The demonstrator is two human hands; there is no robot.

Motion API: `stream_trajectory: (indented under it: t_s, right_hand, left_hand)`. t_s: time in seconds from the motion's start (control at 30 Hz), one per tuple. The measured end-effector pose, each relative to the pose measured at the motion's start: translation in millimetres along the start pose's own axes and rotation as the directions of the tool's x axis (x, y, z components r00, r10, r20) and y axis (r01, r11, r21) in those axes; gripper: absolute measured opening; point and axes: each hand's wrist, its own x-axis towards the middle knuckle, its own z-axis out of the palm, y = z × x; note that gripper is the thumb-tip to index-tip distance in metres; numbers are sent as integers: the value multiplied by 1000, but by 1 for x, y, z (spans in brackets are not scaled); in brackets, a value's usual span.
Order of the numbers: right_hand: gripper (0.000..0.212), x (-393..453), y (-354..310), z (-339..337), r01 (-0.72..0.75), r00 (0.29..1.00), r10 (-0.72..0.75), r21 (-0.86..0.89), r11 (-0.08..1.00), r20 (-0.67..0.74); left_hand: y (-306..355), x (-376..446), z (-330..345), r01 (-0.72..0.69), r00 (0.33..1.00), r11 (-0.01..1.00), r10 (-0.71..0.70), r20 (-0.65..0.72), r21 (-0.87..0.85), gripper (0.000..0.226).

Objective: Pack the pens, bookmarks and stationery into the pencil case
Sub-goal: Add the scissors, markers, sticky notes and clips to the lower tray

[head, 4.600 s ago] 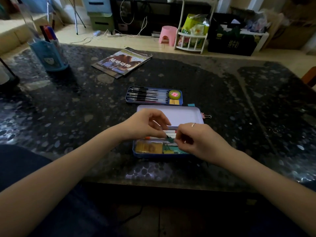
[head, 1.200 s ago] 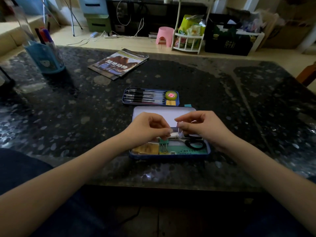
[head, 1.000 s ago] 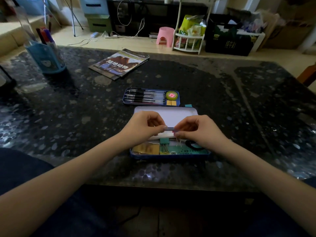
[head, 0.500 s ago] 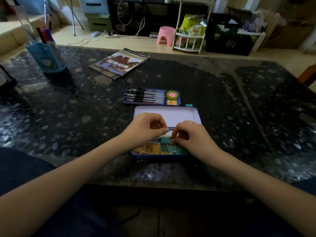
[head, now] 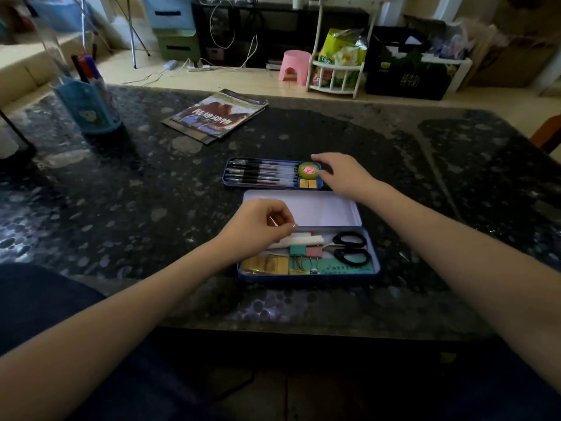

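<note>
The blue tin pencil case [head: 375,262] lies open near the table's front edge, lid [head: 318,208] flat behind it. Inside are black scissors [head: 350,249], a green clip [head: 297,250], a pink clip [head: 314,252], a green ruler [head: 337,268] and gold packets [head: 265,265]. My left hand [head: 258,227] pinches white paper bookmarks [head: 303,240] in the case. My right hand [head: 343,174] is open, fingers spread, at the right end of the inner tray [head: 226,180], which holds black pens [head: 264,173], a round green tape roll [head: 309,171] and two yellow erasers [head: 308,183].
A magazine [head: 217,115] lies at the back middle of the dark stone table [head: 121,208]. A blue pen holder [head: 88,106] stands at the back left. A dark object [head: 12,147] sits at the left edge. Beyond the table are a pink stool [head: 294,66] and a white rack [head: 337,71].
My right hand has left the case and moved back to the right end of the pen tray. The pink clip now lies beside the green one. My left hand stays on the bookmarks.
</note>
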Motion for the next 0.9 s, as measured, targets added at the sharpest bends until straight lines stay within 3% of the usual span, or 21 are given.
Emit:
stream_trajectory:
  t_s: [0.1,0.2,0.3,0.4,0.6,0.9]
  right_hand:
    - [41,11,-7,7,28,995,-13,-156,987,98]
    - [38,12,-5,8,6,999,-3,-52,999,40]
    - [35,6,10,1,-109,994,107,60,992,21]
    - [31,-4,25,-6,-199,976,197,15,980,98]
    - [11,-7,26,-10,-239,968,231,70,969,102]
    - [21,-4,23,-14,-355,913,323,96,930,248]
  left_hand:
    - [-1,1,-2,-9,1000,1000,9,-8,2,6]
    - [-3,3,-4,-17,1000,999,17,-9,31,6]
    - [-5,4,-3,-18,1000,999,18,-5,36,4]
    - [-5,4,-1,-22,1000,999,22,-3,34,5]
    - [-5,2,0,-21,1000,999,21,5,46,8]
    - [-5,2,0,-21,1000,999,20,17,36,7]
